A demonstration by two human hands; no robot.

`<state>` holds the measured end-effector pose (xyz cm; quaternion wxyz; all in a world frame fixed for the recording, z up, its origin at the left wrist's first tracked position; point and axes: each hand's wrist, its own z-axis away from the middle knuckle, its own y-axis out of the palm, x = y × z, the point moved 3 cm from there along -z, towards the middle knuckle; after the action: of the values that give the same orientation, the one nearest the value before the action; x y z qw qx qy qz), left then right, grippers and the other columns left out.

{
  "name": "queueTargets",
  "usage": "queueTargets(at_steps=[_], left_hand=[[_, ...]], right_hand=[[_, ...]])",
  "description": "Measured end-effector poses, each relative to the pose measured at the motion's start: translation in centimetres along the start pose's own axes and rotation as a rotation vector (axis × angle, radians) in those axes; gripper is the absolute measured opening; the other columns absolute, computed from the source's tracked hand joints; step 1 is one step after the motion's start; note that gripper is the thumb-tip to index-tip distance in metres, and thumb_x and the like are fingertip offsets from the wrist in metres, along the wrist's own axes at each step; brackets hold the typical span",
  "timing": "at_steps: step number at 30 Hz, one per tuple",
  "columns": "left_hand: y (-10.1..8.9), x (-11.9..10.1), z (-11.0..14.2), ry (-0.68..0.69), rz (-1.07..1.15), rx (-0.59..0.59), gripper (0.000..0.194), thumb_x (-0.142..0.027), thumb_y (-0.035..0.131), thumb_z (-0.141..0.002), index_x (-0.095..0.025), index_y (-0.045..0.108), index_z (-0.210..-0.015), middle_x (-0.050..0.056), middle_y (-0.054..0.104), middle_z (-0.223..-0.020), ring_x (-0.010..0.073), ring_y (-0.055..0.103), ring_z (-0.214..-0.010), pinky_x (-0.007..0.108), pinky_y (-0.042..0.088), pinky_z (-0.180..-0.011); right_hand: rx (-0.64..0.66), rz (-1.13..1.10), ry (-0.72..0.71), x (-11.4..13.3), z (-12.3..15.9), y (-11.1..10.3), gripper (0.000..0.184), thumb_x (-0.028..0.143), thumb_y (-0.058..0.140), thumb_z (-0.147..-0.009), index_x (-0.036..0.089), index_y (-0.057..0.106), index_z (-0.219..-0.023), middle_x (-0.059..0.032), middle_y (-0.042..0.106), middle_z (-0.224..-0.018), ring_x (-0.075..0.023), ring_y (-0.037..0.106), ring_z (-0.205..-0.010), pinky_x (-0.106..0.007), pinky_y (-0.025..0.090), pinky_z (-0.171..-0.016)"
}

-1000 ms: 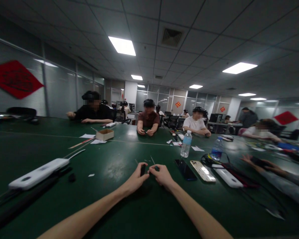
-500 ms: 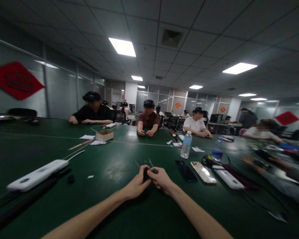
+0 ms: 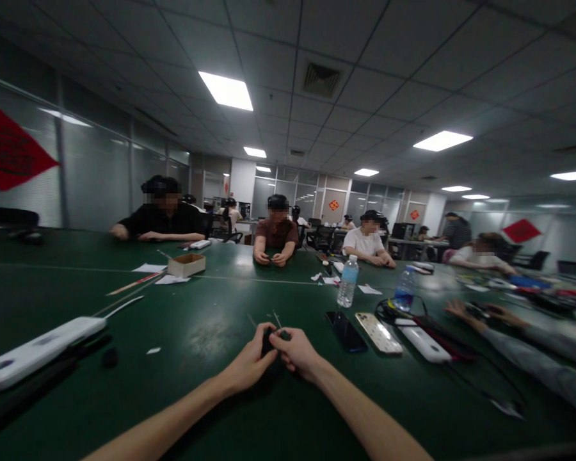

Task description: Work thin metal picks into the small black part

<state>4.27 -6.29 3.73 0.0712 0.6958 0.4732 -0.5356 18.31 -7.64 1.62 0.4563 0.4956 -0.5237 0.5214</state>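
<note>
My left hand (image 3: pixel 250 358) and my right hand (image 3: pixel 297 350) meet over the green table (image 3: pixel 211 410), fingertips close together. Between the left fingers is a small black object (image 3: pixel 267 341), mostly covered, so its kind does not show. Pinched in my right hand is a small screwdriver (image 3: pixel 277 320) with a dark handle; its thin metal shaft points up and away from me. A second faint, thin line rises by the left fingers, too blurred to name. To the right of my hands lie a dark phone (image 3: pixel 346 331) and a phone in a pale patterned case (image 3: pixel 379 333).
White power strips lie at left (image 3: pixel 41 349) and right (image 3: pixel 423 341). Two water bottles (image 3: pixel 348 282) (image 3: pixel 405 289) stand beyond the phones, near cables. An open cardboard box (image 3: pixel 186 265) sits farther off. A neighbour's hands (image 3: pixel 465 312) work at right; people sit opposite.
The view has turned slightly right, so the table items appear farther left. My hands stay together, still gripping the screwdriver and the black object.
</note>
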Motion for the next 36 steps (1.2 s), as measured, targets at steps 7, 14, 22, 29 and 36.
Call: queueTargets(at_steps=[7, 14, 22, 29, 36], left_hand=[[-0.2, 0.9, -0.2, -0.049, -0.068, -0.068, 0.034, -0.030, 0.046, -0.082, -0.020, 0.040, -0.115, 0.005, 0.060, -0.102, 0.0184, 0.056, -0.091, 0.030, 0.040, -0.083], [-0.3, 1.0, -0.1, -0.031, -0.093, -0.099, 0.036, -0.024, 0.049, -0.078, -0.020, 0.041, -0.113, 0.005, 0.060, -0.098, 0.0179, 0.057, -0.086, 0.028, 0.040, -0.079], [-0.2, 0.6, 0.1, -0.024, -0.020, -0.069, 0.035, -0.029, 0.049, -0.081, -0.019, 0.038, -0.113, 0.006, 0.060, -0.095, 0.0179, 0.058, -0.082, 0.027, 0.041, -0.075], [-1.0, 1.0, -0.1, -0.188, 0.162, -0.105, 0.036, -0.030, 0.057, -0.073, -0.021, 0.042, -0.105, 0.001, 0.055, -0.081, 0.0132, 0.054, -0.071, 0.024, 0.042, -0.064], [-1.0, 3.8, 0.3, -0.528, 0.645, 0.179, 0.040, -0.018, 0.051, -0.063, -0.021, 0.043, -0.102, -0.011, 0.029, -0.052, 0.0033, 0.023, -0.037, 0.016, 0.020, -0.040]], right_hand=[[0.051, -0.043, 0.048, 0.2, 0.1, -0.3, 0.041, 0.046, 0.068, -0.067, 0.017, 0.055, -0.093, 0.0106, 0.038, -0.047, -0.0026, 0.031, -0.036, -0.012, 0.021, -0.032], [0.039, -0.090, 0.080, 0.1, 0.1, 0.0, 0.038, 0.044, 0.069, -0.067, 0.016, 0.054, -0.088, 0.0104, 0.039, -0.049, -0.0014, 0.028, -0.035, -0.013, 0.019, -0.031], [0.033, -0.114, 0.053, -1.0, -0.6, 0.2, 0.036, 0.044, 0.066, -0.069, 0.016, 0.053, -0.086, 0.0102, 0.036, -0.048, -0.0027, 0.027, -0.034, -0.014, 0.019, -0.030], [-0.177, 0.224, -0.161, 1.0, -0.1, -0.2, 0.032, 0.045, 0.056, -0.077, 0.015, 0.057, -0.090, 0.0045, 0.048, -0.053, -0.0087, 0.044, -0.044, -0.021, 0.039, -0.045], [-0.097, 0.816, -0.677, 3.9, 2.5, 1.1, 0.016, 0.025, 0.055, -0.081, 0.022, 0.060, -0.095, -0.0045, 0.059, -0.096, -0.0170, 0.055, -0.089, -0.027, 0.042, -0.080]])
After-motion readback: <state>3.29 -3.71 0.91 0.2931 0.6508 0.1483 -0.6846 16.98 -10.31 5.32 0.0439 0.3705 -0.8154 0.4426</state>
